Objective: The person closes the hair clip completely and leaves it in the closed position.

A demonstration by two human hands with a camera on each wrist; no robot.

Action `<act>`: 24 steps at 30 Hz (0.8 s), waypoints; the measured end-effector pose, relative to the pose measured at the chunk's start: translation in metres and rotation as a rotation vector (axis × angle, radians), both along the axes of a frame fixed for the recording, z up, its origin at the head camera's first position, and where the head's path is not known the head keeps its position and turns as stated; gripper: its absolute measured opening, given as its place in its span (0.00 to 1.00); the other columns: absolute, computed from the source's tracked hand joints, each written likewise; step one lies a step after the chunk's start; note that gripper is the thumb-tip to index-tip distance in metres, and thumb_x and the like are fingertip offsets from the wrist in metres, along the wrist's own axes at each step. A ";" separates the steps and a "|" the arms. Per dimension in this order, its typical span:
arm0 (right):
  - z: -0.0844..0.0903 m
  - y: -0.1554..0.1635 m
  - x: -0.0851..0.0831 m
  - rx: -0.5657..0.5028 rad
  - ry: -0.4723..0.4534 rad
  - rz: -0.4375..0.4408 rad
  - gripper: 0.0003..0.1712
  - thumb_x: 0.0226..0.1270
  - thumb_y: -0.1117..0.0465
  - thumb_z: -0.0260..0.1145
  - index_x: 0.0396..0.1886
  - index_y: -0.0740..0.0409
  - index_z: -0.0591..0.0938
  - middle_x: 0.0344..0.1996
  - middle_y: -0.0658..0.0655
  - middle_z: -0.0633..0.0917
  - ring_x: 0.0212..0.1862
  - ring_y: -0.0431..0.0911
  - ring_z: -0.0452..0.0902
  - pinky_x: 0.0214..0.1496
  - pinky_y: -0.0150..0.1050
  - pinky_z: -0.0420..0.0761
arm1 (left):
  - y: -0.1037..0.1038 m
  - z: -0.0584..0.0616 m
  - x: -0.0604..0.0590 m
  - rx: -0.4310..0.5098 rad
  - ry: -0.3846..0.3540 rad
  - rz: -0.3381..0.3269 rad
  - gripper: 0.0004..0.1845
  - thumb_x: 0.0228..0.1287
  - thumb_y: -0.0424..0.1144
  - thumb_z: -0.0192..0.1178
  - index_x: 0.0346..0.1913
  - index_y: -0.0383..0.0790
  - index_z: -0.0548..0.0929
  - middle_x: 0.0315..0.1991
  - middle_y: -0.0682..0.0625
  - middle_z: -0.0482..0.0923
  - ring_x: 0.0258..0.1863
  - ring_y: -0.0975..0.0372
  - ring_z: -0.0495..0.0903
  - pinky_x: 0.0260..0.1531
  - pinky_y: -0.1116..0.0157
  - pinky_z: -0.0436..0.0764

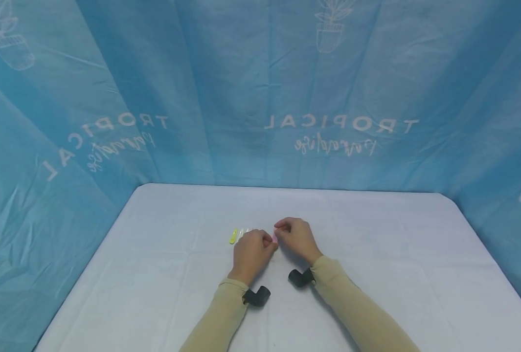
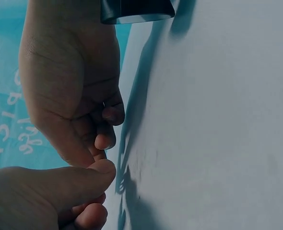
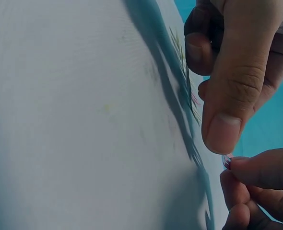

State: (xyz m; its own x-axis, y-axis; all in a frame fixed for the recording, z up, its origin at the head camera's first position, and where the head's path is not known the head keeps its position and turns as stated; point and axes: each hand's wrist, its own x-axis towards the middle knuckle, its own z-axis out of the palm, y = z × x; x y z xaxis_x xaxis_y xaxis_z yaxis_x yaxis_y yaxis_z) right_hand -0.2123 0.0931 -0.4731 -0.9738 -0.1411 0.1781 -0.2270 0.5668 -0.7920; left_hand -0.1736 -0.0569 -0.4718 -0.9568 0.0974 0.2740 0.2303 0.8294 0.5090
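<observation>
A small pink hair clip [image 1: 275,237] is between the two hands, mostly covered by fingers. My left hand [image 1: 252,252] pinches its near end between thumb and forefinger. At the other end, my right hand [image 1: 299,238] holds it with thumb and fingertips. The right wrist view shows a thin shiny edge of the clip [image 3: 226,161] between the right thumb and the left fingertips. Just left of the left hand lies a yellow hair clip [image 1: 233,236]. Beside it are several pale clips [image 1: 241,232], partly hidden behind that hand.
A white cloth covers the table [image 1: 374,234]. Blue printed curtains [image 1: 225,98] hang behind it and at both sides. A dark wrist camera [image 1: 257,297] sits on the left wrist and another camera [image 1: 301,278] on the right.
</observation>
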 end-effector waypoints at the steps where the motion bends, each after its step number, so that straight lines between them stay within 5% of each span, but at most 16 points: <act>1: 0.000 -0.001 0.000 0.002 0.003 0.004 0.06 0.61 0.68 0.70 0.37 0.64 0.88 0.30 0.55 0.88 0.34 0.46 0.83 0.40 0.42 0.79 | -0.001 0.000 0.000 0.002 0.004 0.001 0.09 0.55 0.44 0.75 0.30 0.43 0.87 0.25 0.56 0.80 0.26 0.63 0.79 0.26 0.64 0.76; 24: -0.001 -0.018 -0.004 0.100 -0.018 0.042 0.07 0.58 0.66 0.67 0.36 0.62 0.88 0.27 0.52 0.87 0.31 0.45 0.80 0.38 0.42 0.78 | -0.012 -0.002 0.004 -0.057 0.027 0.044 0.09 0.53 0.44 0.76 0.26 0.45 0.86 0.23 0.56 0.80 0.23 0.63 0.78 0.22 0.62 0.75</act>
State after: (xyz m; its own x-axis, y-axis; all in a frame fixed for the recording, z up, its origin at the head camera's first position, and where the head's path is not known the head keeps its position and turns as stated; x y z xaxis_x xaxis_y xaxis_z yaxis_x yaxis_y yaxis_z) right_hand -0.2162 0.0753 -0.4742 -0.9696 -0.1982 0.1436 -0.2385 0.6331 -0.7364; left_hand -0.1697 -0.0694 -0.4736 -0.9526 0.0722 0.2954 0.2066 0.8665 0.4545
